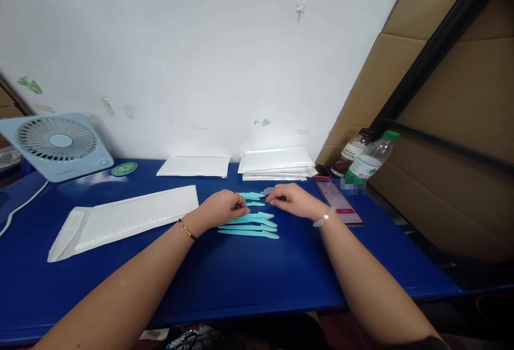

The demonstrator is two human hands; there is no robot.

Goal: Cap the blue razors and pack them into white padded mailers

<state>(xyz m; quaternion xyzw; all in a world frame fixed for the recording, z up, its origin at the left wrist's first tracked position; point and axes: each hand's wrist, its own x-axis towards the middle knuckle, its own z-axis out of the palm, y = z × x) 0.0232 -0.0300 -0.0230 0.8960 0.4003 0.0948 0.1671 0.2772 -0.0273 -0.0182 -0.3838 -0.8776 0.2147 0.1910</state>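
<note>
Several turquoise eyebrow razors (249, 233) with slim handles and angled tips lie in a loose row on the blue table. Over the left ends of the farther ones is my left hand (225, 208), its fingers pinched together; what they hold, if anything, is hidden. My right hand (295, 200) hovers by the razor tips, fingers curled in and closed at the ends. I cannot make out anything between them. Beside its fingertips lies a small greyish translucent piece (268, 191). Left of my left hand rests a white padded envelope (136, 216) with its flap end toward me.
Against the wall lie a stack of white padded envelopes (277, 162) and another white envelope (193, 166). A blue fan (60, 144) and a green disc (124, 169) are at left. To the right are a phone (341, 203), a green-capped bottle (371, 160) and a brown-capped bottle (351, 152).
</note>
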